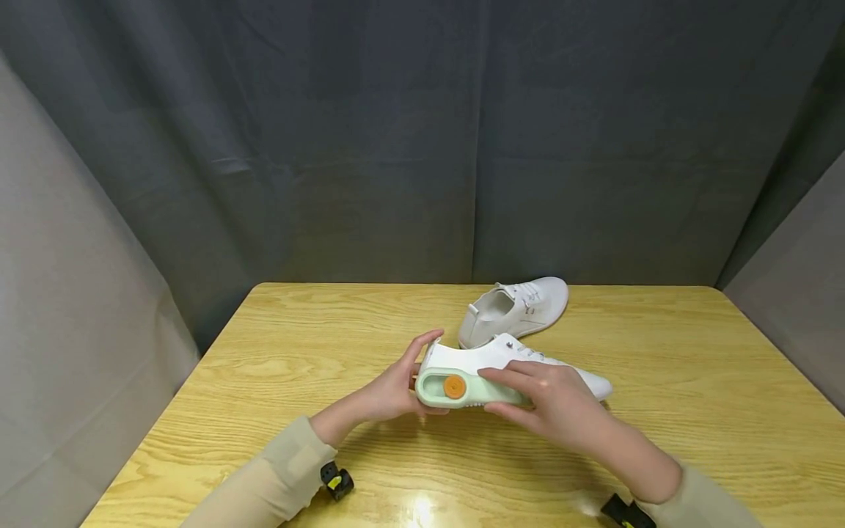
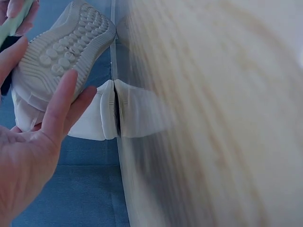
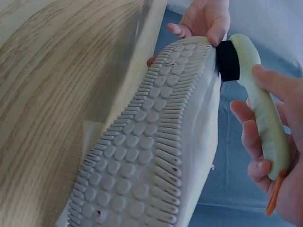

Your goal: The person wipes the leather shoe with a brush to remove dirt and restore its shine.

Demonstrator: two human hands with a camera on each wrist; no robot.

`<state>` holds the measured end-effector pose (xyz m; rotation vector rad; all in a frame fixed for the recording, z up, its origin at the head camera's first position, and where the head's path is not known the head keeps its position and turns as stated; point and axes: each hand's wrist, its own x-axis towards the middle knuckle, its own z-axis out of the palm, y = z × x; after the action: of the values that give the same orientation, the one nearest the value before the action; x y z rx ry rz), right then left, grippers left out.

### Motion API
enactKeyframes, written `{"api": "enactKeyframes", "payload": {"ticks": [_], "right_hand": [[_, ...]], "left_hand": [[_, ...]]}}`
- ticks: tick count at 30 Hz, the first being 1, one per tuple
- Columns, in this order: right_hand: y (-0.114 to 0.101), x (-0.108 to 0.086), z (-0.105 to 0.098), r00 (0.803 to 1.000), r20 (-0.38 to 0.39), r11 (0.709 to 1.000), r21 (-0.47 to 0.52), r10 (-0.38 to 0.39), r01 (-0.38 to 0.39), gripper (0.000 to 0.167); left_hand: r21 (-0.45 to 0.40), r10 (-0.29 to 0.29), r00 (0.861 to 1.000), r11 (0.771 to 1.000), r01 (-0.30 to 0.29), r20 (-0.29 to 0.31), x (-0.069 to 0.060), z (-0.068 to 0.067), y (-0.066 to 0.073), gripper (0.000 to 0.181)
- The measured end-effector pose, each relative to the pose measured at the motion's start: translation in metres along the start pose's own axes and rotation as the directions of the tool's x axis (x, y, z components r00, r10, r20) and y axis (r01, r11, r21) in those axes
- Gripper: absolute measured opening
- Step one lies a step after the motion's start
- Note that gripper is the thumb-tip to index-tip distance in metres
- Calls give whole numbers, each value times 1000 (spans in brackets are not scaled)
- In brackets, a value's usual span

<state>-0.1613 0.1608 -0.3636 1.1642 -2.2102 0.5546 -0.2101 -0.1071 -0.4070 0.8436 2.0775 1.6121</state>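
Observation:
A white lace-up shoe [image 1: 462, 357] is held up off the table, its studded sole [image 3: 135, 142] turned toward the right wrist camera. My left hand [image 1: 394, 389] grips it by the heel, thumb and fingers around the back. My right hand [image 1: 561, 403] holds a pale green scrub brush [image 3: 262, 109] by its handle. The brush's black bristles [image 3: 228, 61] touch the side of the shoe near the heel. An orange round knob [image 1: 454, 386] sits on the brush's head, and an orange loop [image 3: 274, 195] hangs from the handle end.
A second white shoe [image 1: 518, 312] stands upright on the wooden table [image 1: 317, 330], just behind the held one. Dark curtain [image 1: 370, 147] hangs beyond the table's far edge, and pale cloth [image 1: 72, 293] borders the left side.

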Motion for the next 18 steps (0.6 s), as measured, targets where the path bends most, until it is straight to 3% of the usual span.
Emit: {"api": "enactKeyframes", "payload": {"ticks": [7,12,15,18], "right_hand": [[0,0,6,1000,-9,1000,11,-11,11,40],[2,0,5,1000,-13,1000,-26,-15,14,42],[11,-2,-2,999,-25,996,-70,45,-46,38],[25,-8,-14,983,-77,973,-144,169,-179,37]], "left_hand": [[91,74,997,993,-73,-6,2,3,-1,107],[93,61,998,994,-59,-19,5,6,-2,104],[80,20,999,997,-17,-37,5,6,-3,102],[78,-17,998,997,21,-56,6,7,-2,101]]}}
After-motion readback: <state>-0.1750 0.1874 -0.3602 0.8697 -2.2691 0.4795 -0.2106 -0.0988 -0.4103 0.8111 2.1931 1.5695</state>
